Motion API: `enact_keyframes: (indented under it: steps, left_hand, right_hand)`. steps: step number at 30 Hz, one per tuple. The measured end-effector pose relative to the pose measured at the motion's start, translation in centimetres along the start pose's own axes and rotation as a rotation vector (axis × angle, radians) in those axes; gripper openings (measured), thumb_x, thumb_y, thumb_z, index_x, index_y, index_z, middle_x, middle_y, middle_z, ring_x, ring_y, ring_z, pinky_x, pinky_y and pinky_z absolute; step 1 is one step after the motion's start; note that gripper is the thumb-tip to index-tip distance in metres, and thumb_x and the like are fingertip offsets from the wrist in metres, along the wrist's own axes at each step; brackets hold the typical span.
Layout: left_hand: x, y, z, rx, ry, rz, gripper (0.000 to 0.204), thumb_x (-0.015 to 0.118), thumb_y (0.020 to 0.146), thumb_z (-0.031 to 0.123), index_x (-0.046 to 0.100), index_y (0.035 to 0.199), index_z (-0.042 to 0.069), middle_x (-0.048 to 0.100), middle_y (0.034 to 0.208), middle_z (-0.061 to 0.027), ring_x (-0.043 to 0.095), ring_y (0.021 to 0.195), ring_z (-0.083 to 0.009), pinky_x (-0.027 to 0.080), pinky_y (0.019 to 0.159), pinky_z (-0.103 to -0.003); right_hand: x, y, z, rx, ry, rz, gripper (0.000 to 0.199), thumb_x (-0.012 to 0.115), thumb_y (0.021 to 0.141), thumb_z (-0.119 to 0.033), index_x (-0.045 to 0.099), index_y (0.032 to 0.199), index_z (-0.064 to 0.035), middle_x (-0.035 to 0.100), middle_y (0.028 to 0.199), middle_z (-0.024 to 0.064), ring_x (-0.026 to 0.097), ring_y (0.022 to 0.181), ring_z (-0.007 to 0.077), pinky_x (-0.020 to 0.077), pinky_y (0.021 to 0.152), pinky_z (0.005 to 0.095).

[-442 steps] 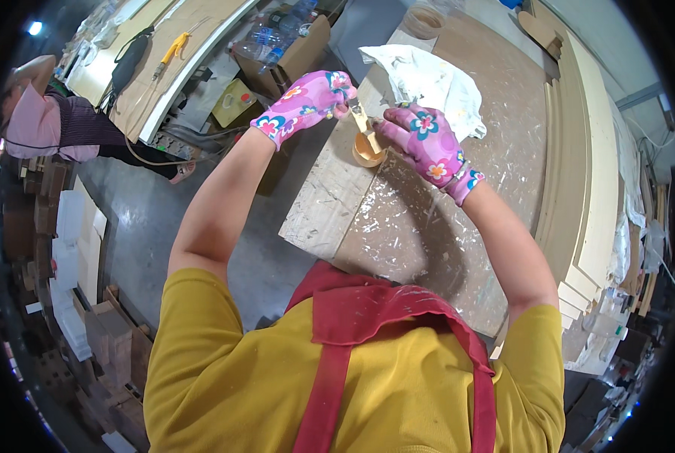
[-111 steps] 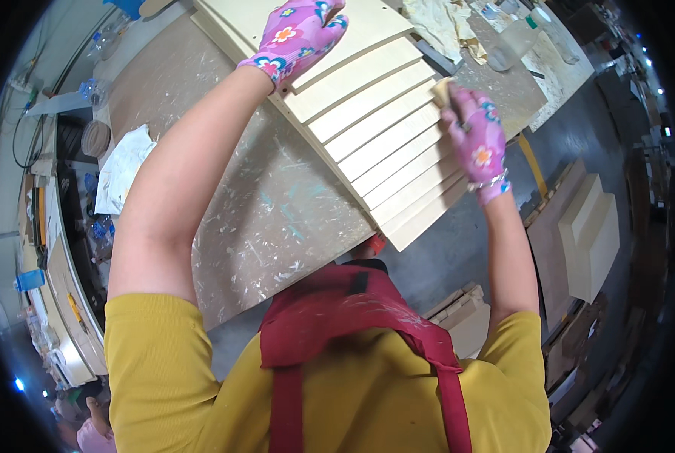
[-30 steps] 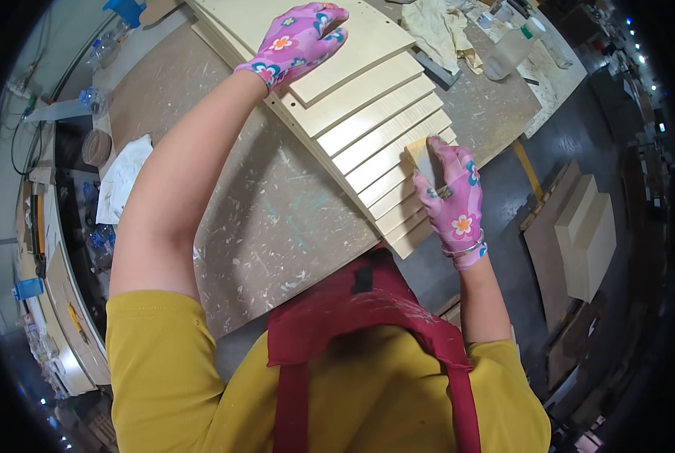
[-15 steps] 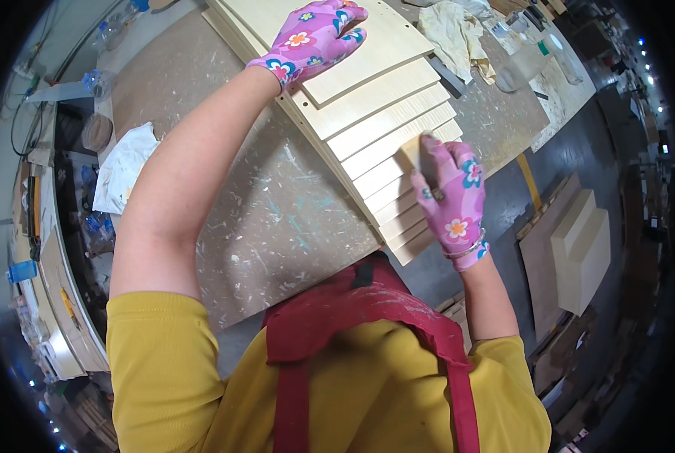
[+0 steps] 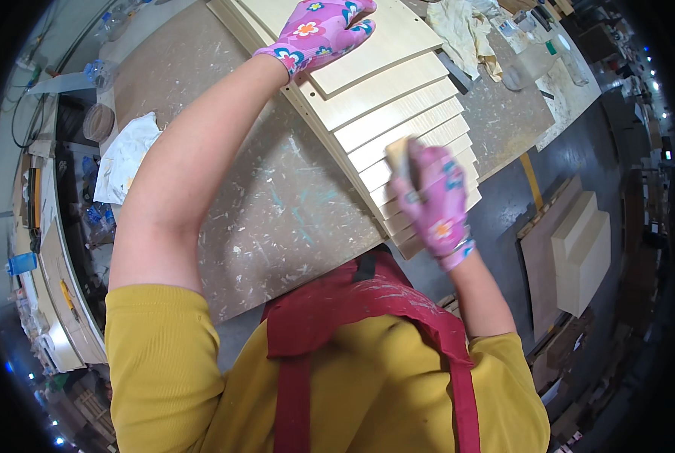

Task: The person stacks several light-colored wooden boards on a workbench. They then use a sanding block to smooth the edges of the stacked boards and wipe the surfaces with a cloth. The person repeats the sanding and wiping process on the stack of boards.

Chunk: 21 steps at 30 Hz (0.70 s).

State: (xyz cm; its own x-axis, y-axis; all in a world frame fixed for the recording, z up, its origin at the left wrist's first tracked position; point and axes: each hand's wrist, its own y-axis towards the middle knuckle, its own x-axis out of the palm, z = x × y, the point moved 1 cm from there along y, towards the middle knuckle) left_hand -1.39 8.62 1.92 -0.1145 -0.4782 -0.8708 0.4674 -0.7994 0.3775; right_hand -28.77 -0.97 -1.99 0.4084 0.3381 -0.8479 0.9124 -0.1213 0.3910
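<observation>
A stack of pale wooden boards (image 5: 394, 98) lies fanned out on the worktable, its edges stepping down towards me. My left hand (image 5: 326, 34), in a pink flowered glove, rests on the top board near its left side. Its fingers lie stretched out, with the upper part cut off by the frame's edge. In the same kind of glove, my right hand (image 5: 436, 198) is closed around a small tan block (image 5: 398, 157) that looks like a sanding block. That hand is over the stepped edges at the right and is slightly smeared by motion.
The scuffed brown worktable (image 5: 277, 226) ends just in front of my red apron. A white cloth (image 5: 126, 158) is on the left; at the far right lie a cream rag (image 5: 462, 34) and a clear bottle (image 5: 530, 64). More boards (image 5: 579, 253) stand on the floor at right.
My right hand has moved left across the stepped board edges with the block. My left hand stays on the top board. The whole view has shifted slightly.
</observation>
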Motion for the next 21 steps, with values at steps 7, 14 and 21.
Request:
enact_keyframes:
  steps: [7, 14, 21]
  left_hand:
    - [0.6, 0.1, -0.5, 0.035, -0.011, 0.038, 0.043, 0.057, 0.090, 0.032, 0.063, 0.122, 0.004, 0.061, 0.129, -0.0168, 0.054, 0.123, -0.0341, 0.039, 0.108, -0.042]
    - [0.2, 0.1, -0.1, 0.022, 0.013, 0.010, 0.043, 0.056, 0.091, 0.033, 0.063, 0.122, 0.004, 0.061, 0.129, -0.0167, 0.055, 0.122, -0.0340, 0.041, 0.107, -0.041]
    - [-0.1, 0.1, 0.3, -0.024, -0.007, -0.016, 0.044, 0.054, 0.092, 0.034, 0.062, 0.124, 0.004, 0.059, 0.133, -0.0167, 0.054, 0.124, -0.0339, 0.039, 0.108, -0.042]
  right_hand:
    - [0.3, -2.4, -4.4, -0.074, 0.183, -0.207, 0.055, 0.067, 0.084, -0.027, 0.055, 0.133, -0.0048, 0.061, 0.097, 0.0120, 0.061, 0.086, 0.0289, 0.0459, 0.079, 0.0420]
    - [-0.6, 1.6, -2.9, -0.116, 0.040, -0.037, 0.048, 0.067, 0.085, -0.027, 0.058, 0.129, -0.0095, 0.061, 0.097, 0.0111, 0.061, 0.089, 0.0263, 0.0464, 0.080, 0.0395]
    - [-2.0, 3.8, 1.0, 0.065, -0.032, -0.101, 0.047, 0.065, 0.087, -0.022, 0.060, 0.131, -0.0075, 0.060, 0.104, 0.0156, 0.060, 0.093, 0.0306, 0.0503, 0.080, 0.0407]
